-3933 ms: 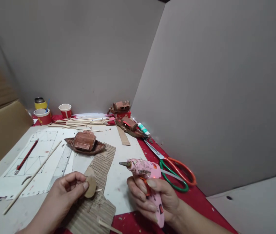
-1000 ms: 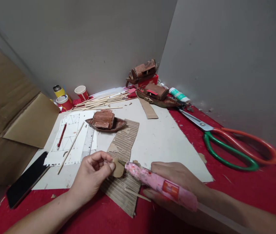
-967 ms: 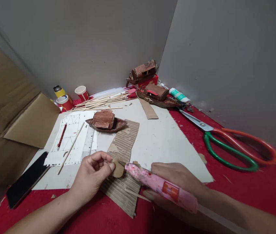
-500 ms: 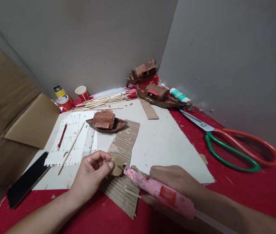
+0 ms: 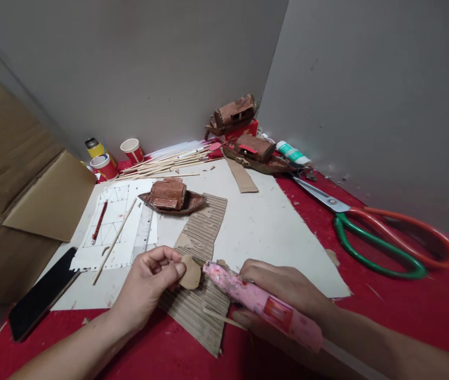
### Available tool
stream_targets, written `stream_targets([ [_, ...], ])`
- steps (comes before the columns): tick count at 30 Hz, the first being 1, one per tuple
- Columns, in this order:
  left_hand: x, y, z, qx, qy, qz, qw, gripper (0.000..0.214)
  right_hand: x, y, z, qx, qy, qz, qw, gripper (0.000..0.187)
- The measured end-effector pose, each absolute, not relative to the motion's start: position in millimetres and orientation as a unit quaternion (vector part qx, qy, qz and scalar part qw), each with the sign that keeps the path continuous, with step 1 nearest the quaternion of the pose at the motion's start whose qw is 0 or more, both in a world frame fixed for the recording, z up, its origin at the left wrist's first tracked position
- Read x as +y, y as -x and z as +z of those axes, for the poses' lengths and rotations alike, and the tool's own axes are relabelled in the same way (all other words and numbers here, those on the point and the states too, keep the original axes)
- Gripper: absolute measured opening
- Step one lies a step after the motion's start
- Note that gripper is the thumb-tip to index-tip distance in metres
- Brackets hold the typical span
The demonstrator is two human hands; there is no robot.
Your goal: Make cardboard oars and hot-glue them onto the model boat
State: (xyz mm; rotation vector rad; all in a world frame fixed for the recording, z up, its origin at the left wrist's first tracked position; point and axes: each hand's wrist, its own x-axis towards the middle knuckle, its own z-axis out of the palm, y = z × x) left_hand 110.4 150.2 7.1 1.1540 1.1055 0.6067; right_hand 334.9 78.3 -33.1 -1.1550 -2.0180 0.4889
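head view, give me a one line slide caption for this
Left hand pinches a card, right hand holds a pink glue gun near its edge, a brown boat beyond.

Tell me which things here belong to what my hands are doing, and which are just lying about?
In use:
- card piece, in your left hand
- glue gun, in your right hand

Probably just lying about:
- scissors
- phone
- cups
- flask

The boats are untouched; I can't tell which list fits them.
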Motion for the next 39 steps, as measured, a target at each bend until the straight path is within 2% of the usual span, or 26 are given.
stream_targets([
  [9,148,-110,5,0.491,-0.513,0.268,0.651,0.022,80,-336,-35,-0.797,0.460,0.197,0.338,0.026],
  [13,146,-110,7,0.495,-0.525,0.271,0.637,0.024,79,-335,-35,-0.805,0.472,0.168,0.319,0.031],
  [20,145,-112,7,0.494,-0.555,0.290,0.604,0.022,76,-331,-33,-0.812,0.486,0.127,0.298,0.028],
  [26,144,-111,5,0.492,-0.552,0.301,0.602,0.018,78,-330,-35,-0.825,0.498,0.094,0.249,0.029],
  [31,143,-111,5,0.494,-0.554,0.299,0.600,0.018,77,-330,-36,-0.819,0.498,0.069,0.275,0.033],
  [39,147,-112,5,0.505,-0.550,0.301,0.593,0.020,83,-331,-15,-0.809,0.494,0.176,0.264,0.030],
])
